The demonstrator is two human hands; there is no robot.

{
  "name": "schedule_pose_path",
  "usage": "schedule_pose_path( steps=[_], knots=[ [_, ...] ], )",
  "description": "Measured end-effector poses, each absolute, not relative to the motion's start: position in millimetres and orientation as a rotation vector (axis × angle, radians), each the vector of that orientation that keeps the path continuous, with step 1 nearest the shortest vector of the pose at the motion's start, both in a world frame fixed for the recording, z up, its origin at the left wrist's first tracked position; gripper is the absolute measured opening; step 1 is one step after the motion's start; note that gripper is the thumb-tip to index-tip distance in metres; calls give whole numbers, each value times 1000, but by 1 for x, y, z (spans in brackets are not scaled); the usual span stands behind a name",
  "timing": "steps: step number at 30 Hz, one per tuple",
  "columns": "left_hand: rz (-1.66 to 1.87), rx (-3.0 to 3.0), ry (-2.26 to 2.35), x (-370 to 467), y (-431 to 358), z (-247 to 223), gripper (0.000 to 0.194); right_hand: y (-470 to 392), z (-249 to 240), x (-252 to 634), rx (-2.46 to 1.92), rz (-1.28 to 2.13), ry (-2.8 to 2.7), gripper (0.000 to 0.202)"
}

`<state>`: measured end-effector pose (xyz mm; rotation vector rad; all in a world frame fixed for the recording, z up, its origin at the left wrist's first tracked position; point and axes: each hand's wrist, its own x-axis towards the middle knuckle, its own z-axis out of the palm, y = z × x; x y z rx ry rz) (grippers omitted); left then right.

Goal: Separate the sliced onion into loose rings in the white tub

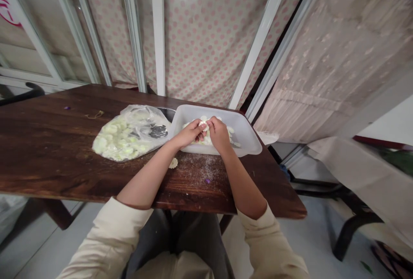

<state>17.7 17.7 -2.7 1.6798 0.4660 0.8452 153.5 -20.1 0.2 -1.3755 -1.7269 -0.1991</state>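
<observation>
My left hand [192,132] and my right hand [218,131] meet over a white plastic tub [247,139]. Pinched between the fingers of both is a pale vegetable slice [203,125]; its exact kind is too small to make out. More pale slices [230,132] lie in the tub beneath my hands, partly hidden by them. To the left of the tub rests a clear plastic bag [124,134] full of whitish-green round slices. One loose slice with a wavy edge [173,163] lies on the wood in front of the tub.
White grains [201,167] and a small purple scrap [208,181] are scattered on the dark wooden table [58,150]. A thin tan strand [95,115] lies at the back left. Behind the table stand white frames with a dotted curtain [206,42]. A cloth-covered table [364,171] is at right.
</observation>
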Motion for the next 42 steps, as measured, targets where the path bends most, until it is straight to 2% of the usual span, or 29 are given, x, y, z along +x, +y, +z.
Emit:
schedule_pose_path(
  steps=[5,11,16,21,28,35,42],
  knots=[
    [867,1649,496,18,16,-1,31,-21,-1,151,-1463,-302,-1629,24],
    [907,1576,491,17,14,2,26,-16,-3,161,-1413,-114,-1404,14],
    [885,1621,481,17,14,1,26,-17,1,158,-1188,49,-1626,22],
    [856,1652,462,16,16,-2,31,-18,1,156,-1178,217,-1653,21],
    [846,1681,477,17,15,-1,33,-20,0,156,-1226,68,-1689,20],
    [868,1702,498,17,13,1,33,-20,-2,153,-1422,-244,-1679,23],
    [890,1651,496,16,13,2,31,-15,-7,160,-1474,-94,-1438,18]
  ],
)
